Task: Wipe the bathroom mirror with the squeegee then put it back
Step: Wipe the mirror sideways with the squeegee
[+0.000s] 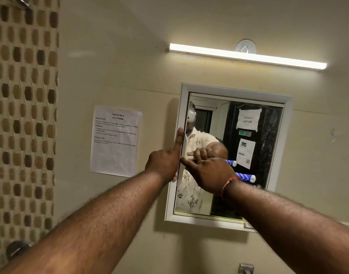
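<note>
The white-framed bathroom mirror (286,119) hangs on the beige wall. My right hand (207,175) grips the squeegee (246,177) by its blue-and-white handle, index finger stretched along it toward the mirror's left edge. The squeegee's white blade stands upright against the glass at the left side, mostly hidden behind my hands. My left hand (163,161) presses on the blade's upper part with the index finger pointing up along the frame. The glass reflects both hands and the handle.
A printed task sheet (116,141) is taped to the wall left of the mirror. A lit tube lamp (246,56) runs above it. Brown mosaic tiles (23,115) cover the far left wall. A metal fitting (245,268) sits below the mirror.
</note>
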Tool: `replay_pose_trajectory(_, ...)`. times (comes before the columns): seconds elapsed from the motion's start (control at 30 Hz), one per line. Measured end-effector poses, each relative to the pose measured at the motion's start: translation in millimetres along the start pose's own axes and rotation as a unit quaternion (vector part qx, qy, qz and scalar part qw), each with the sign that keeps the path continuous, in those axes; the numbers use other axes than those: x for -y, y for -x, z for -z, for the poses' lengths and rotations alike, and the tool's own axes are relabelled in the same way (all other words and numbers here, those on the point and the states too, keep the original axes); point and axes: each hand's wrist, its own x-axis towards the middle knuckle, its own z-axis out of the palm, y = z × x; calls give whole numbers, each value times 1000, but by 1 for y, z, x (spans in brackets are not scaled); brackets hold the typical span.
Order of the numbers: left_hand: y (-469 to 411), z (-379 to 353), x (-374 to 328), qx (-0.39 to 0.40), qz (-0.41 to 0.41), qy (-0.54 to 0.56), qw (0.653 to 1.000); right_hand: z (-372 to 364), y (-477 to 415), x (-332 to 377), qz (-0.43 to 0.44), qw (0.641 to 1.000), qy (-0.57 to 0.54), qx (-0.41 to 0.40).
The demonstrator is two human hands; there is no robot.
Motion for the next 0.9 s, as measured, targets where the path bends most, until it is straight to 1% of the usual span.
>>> replay_pose_trajectory(0.1, 2, -3, 0, 4, 0, -9, 1000, -2, -3, -2, 6, 1000, -3, -13)
replay_pose_trajectory(0.2, 2, -5, 0, 10, 0, -13, 1000, -1, -5, -4, 0, 999, -37, 4)
replay_pose_trajectory(0.3, 4, -6, 1, 14, -5, -12, 1000, -3, -4, -3, -2, 1000, -22, -14)
replay_pose_trajectory(0.5, 8, -8, -1, 16, -5, -28, 999, -5, -1, -3, -5, 999, -26, -19)
replay_pose_trajectory(0.67, 10, -9, -3, 17, -4, -30, 999, -9, -1, -4, -4, 999, -46, 4)
replay_pose_trajectory(0.8, 12, -9, -4, 21, -6, -22, 1000, -11, 2, -4, -5, 998, -64, 8)
replay_pose_trajectory(0.9, 13, -9, -5, 21, -6, -20, 1000, -11, 3, -4, -4, 998, -56, 4)
